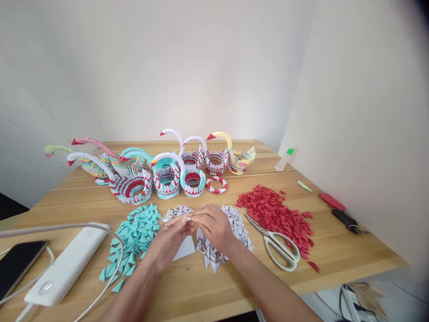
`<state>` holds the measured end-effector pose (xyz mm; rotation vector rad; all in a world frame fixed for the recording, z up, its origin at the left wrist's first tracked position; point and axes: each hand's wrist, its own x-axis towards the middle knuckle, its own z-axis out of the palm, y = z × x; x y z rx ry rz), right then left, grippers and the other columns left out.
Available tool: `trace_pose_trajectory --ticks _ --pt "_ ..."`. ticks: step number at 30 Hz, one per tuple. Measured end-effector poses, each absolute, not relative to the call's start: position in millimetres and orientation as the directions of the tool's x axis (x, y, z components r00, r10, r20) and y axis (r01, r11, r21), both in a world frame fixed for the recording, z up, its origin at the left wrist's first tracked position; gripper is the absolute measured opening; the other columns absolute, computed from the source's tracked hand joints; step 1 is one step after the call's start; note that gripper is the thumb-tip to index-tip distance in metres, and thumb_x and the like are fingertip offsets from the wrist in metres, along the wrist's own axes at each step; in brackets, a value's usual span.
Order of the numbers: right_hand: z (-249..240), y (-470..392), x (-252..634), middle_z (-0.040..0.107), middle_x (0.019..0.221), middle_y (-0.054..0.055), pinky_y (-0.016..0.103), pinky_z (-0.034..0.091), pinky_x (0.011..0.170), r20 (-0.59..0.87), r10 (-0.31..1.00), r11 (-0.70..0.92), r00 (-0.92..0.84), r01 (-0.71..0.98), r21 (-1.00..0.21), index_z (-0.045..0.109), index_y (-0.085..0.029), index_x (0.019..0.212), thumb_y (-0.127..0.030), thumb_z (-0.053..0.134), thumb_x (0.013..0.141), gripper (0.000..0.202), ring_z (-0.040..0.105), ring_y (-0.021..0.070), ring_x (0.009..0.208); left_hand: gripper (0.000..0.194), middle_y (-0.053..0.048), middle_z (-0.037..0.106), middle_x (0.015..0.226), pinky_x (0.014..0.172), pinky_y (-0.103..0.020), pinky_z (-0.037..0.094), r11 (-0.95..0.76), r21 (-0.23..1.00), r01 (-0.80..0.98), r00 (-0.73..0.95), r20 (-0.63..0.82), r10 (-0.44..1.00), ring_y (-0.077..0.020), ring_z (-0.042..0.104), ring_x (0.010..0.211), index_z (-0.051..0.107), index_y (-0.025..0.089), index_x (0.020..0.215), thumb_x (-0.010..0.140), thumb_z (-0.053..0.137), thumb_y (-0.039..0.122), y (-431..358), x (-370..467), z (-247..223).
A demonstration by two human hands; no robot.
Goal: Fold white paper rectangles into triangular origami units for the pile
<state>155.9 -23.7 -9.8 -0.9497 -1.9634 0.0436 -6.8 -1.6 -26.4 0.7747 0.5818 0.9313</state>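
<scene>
My left hand (170, 238) and my right hand (216, 227) meet over the middle of the table. Their fingertips pinch a small piece of white paper (188, 218) between them, partly hidden by the fingers. Beneath my hands lies a flat white sheet of paper (186, 248). Folded white paper triangles (239, 228) are heaped around and under my right hand, with more white triangles (177, 211) behind my left. A pile of turquoise paper triangles (137, 230) spreads to the left of my left hand.
Several folded-paper swans (132, 188) stand at the back beside a red-and-white paper ring (216, 191). To the right are red paper triangles (275, 214), scissors (281, 250), a glue bottle (284, 161) and a black-handled tool (345, 219). A white power bank (69, 264), cable and phone (20, 264) lie left.
</scene>
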Motion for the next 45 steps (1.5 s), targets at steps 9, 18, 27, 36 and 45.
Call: trace_pose_trajectory --ticks 9,18,27,36,45 --pt "-9 -25 152 0.064 0.101 0.007 0.033 0.045 0.085 0.648 0.716 0.604 -0.26 0.698 -0.386 0.06 -0.02 0.112 -0.017 0.043 0.095 0.024 0.056 0.0185 0.096 0.021 -0.008 0.072 0.092 0.081 -0.03 0.051 0.395 0.77 -0.502 0.382 -0.213 0.899 -0.0199 0.065 0.086 0.074 0.014 0.084 0.068 0.078 0.027 9 -15 -24" --pt "19 -76 196 0.061 0.079 0.005 0.028 0.043 0.069 0.459 0.78 0.538 -0.425 0.83 -0.146 0.063 -0.019 0.084 -0.021 0.045 0.095 0.021 0.055 0.017 0.076 0.029 -0.005 0.073 0.087 0.067 -0.024 0.054 0.317 0.803 -0.505 0.247 -0.217 0.944 -0.0144 0.064 0.068 0.075 0.015 0.078 0.055 0.086 0.028 10 -14 -25" --pt "4 -181 334 0.061 0.087 0.005 0.028 0.044 0.068 0.261 0.908 -0.26 0.326 0.931 -0.258 0.063 -0.022 0.089 -0.024 0.045 0.092 0.018 0.059 0.0185 0.079 0.026 -0.001 0.073 0.09 0.072 -0.02 0.055 0.317 0.853 -0.414 0.302 -0.199 0.932 -0.0134 0.062 0.072 0.075 0.02 0.081 0.061 0.083 0.035 7 -18 -30" --pt "-30 -218 350 0.058 0.098 0.006 0.029 0.045 0.076 0.07 0.885 -0.43 0.461 0.865 -0.259 0.06 -0.02 0.102 -0.022 0.053 0.087 0.016 0.059 0.0208 0.093 0.025 0.002 0.073 0.09 0.074 -0.02 0.058 0.327 0.884 -0.334 0.275 -0.24 0.931 -0.0164 0.065 0.078 0.074 0.025 0.076 0.056 0.085 0.036 8 -19 -38" --pt "-40 -195 363 0.057 0.085 0.003 0.026 0.043 0.07 0.198 0.879 -0.353 0.433 0.872 -0.339 0.057 -0.019 0.082 -0.02 0.044 0.092 0.016 0.057 0.0166 0.078 0.033 -0.002 0.072 0.085 0.067 -0.02 0.058 0.369 0.887 -0.277 0.281 -0.292 0.914 -0.0157 0.063 0.071 0.075 0.02 0.08 0.052 0.086 0.035 8 -18 -37"
